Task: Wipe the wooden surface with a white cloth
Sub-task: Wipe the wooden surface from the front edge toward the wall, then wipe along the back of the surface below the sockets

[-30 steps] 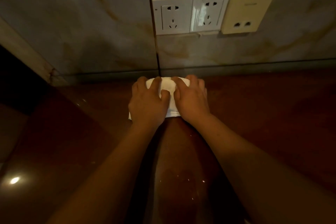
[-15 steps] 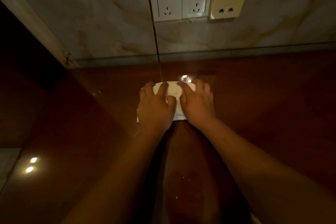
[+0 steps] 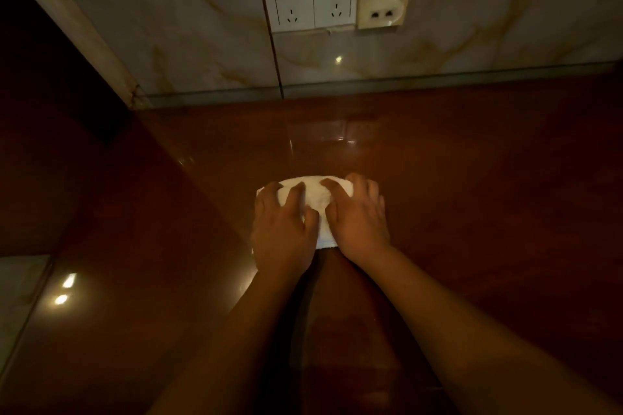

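Cloth [image 3: 315, 202], white and bunched into a pad, lay at the centre of the frame on the glossy wooden desk [image 3: 472, 178], its long axis running left to right across the picture. The left hand [image 3: 283, 229] and right hand [image 3: 359, 217] pressed flat on it side by side, fingers spread over its top, pointing toward the marble wall [image 3: 168, 27] and sockets [image 3: 313, 3] at upper centre.
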